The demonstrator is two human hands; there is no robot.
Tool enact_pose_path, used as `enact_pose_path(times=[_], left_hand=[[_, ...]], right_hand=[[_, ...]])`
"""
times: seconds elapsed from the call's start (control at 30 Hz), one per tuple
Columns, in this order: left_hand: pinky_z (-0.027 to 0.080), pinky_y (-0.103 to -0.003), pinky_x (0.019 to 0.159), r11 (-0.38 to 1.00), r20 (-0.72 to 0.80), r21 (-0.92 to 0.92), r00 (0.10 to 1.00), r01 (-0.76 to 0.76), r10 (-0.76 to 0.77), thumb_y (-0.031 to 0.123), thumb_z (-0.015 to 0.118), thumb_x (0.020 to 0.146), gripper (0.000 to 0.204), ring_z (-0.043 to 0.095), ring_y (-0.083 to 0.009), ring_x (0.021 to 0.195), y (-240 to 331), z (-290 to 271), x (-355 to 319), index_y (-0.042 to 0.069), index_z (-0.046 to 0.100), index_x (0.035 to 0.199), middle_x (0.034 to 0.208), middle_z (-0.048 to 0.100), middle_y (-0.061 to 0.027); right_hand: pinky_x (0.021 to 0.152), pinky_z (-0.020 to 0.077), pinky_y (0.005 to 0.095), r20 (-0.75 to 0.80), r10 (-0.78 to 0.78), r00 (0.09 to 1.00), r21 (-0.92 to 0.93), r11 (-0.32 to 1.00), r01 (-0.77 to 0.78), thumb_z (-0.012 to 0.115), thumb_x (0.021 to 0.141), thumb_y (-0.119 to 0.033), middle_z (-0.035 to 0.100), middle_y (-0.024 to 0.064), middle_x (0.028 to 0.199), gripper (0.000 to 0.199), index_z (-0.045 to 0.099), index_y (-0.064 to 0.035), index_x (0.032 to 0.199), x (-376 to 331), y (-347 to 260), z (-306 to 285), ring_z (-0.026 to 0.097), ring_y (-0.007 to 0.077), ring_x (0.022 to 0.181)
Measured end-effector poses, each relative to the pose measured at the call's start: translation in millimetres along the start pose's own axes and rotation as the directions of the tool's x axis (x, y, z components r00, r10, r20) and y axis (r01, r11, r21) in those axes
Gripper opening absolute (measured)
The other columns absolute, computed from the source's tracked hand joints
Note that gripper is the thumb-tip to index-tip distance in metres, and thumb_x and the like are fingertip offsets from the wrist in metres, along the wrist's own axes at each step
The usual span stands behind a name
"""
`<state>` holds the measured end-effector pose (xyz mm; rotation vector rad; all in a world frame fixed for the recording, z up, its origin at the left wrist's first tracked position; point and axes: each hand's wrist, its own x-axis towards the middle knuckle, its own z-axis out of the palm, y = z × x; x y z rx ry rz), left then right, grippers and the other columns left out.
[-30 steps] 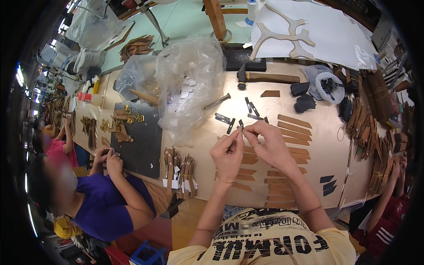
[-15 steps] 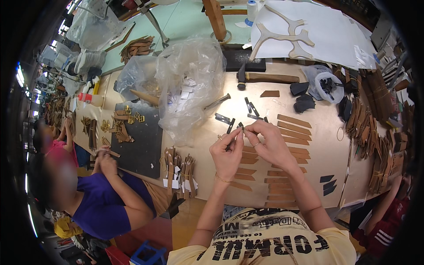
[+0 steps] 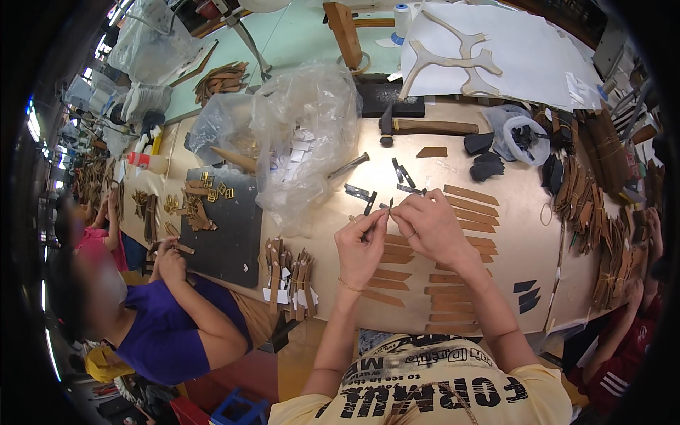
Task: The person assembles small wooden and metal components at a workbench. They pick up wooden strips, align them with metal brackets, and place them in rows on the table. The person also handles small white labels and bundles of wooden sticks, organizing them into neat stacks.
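Observation:
Over the middle of the table, my left hand (image 3: 360, 244) and my right hand (image 3: 433, 223) meet at the fingertips, both pinched closed. Between them a small dark pointed piece (image 3: 390, 202) sticks up; its full shape is hidden by the fingers. Just beyond lie several small black strips (image 3: 401, 172), some with shiny parts. Rows of brown leather strips (image 3: 471, 204) with slanted ends lie under and beside my hands. One short brown leather piece (image 3: 432, 151) rests apart, farther back.
A hammer (image 3: 435, 127) lies behind, beside a see-through plastic bag (image 3: 304, 99). Bundled strips (image 3: 290, 280) stand at the table's near left edge. Dark pieces (image 3: 525, 297) lie at right. A co-worker in purple (image 3: 170, 333) works at left by a black board (image 3: 230, 244); another sits at right.
My hands have shifted slightly, the fingertips a little farther apart. The dark piece now shows more, pointing up between them.

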<state>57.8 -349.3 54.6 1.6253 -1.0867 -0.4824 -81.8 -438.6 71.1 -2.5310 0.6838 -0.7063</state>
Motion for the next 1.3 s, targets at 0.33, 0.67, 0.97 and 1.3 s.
enact_pose_path(times=[0.33, 0.67, 0.97, 1.3], left_hand=[[0.030, -0.022, 0.052, 0.998, -0.029, -0.045, 0.999, 0.044, -0.045, 0.002, 0.068, 0.089, 0.011, 0.037, -0.0032, 0.059, -1, 6, -3, -0.002, 0.074, 0.098, 0.063, 0.047, 0.0041], [0.030, -0.022, 0.053, 0.997, 0.022, -0.040, 0.997, 0.071, -0.070, 0.004, 0.070, 0.089, 0.013, 0.037, -0.0040, 0.060, -2, -5, 0, -0.002, 0.074, 0.100, 0.063, 0.046, 0.0044], [0.030, -0.024, 0.050, 1.000, 0.043, 0.015, 0.999, 0.005, -0.006, 0.001, 0.071, 0.086, 0.010, 0.036, -0.0066, 0.055, 5, -5, 4, -0.002, 0.073, 0.095, 0.059, 0.043, -0.0007], [0.030, -0.026, 0.049, 0.988, -0.004, 0.091, 0.992, -0.122, 0.122, -0.001, 0.070, 0.084, 0.011, 0.037, -0.0085, 0.051, 3, 0, 8, 0.000, 0.072, 0.095, 0.058, 0.043, -0.0029]], right_hand=[[0.076, 0.0388, 0.0346, -0.024, 0.097, 0.995, 0.136, 0.986, -0.093, 0.065, 0.087, -0.011, 0.063, 0.0044, 0.084, 0.008, 0.067, -0.0064, 0.093, -4, 1, 5, 0.057, 0.0214, 0.075], [0.073, 0.0368, 0.0334, -0.044, 0.141, 0.989, 0.258, 0.958, -0.125, 0.067, 0.087, -0.010, 0.066, 0.0055, 0.085, 0.008, 0.067, -0.0053, 0.093, -3, 0, 12, 0.053, 0.0227, 0.070], [0.082, 0.0392, 0.0369, 0.008, 0.045, 0.999, 0.045, 0.998, -0.046, 0.062, 0.091, -0.013, 0.061, 0.0029, 0.087, 0.009, 0.066, -0.0078, 0.097, -4, 1, 8, 0.058, 0.0197, 0.083], [0.084, 0.0400, 0.0360, 0.045, 0.236, 0.971, 0.372, 0.898, -0.235, 0.063, 0.092, -0.013, 0.063, 0.0066, 0.086, 0.010, 0.067, -0.0072, 0.099, -4, 0, 9, 0.059, 0.0228, 0.079]])
